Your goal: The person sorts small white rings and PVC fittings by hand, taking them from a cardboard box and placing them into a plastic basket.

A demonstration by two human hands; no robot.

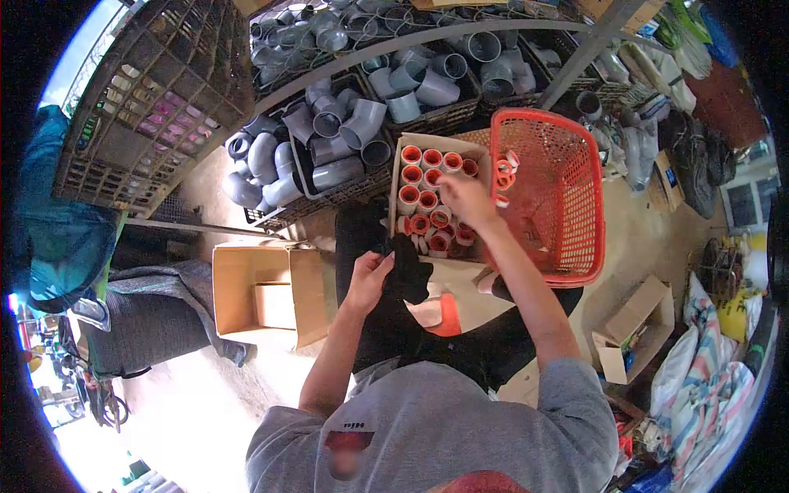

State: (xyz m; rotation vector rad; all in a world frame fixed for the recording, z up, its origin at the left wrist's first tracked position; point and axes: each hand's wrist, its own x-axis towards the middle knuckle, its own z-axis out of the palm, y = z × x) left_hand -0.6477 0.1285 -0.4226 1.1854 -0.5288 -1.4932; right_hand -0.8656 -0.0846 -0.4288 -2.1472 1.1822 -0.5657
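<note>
1. Beside the red basket, on its left, a cardboard box sits open and holds rows of white rolls with orange cores, standing on end
2. Right hand reaches over that box, just left of the basket, with its fingers curled onto a roll near the middle rows; it looks to be grasping that roll, though the exact pinch is too small to see clearly
3. Left hand is lower, well left of the basket, clenched on a black cloth that hangs from it
4. Inside the basket, near its upper left wall, a few more of the same rolls lie loose
5. Judging from this, the box is mostly full, with rows at the top and lower part filled and only a small number of rolls remaining in the basket, so the work looks well along with a little left
6. Behind the basket and box, black crates hold grey pipe elbows
7. Far to the left of the basket, an open empty-looking carton rests on the floor; smaller cartons sit below the basket on the right
</note>
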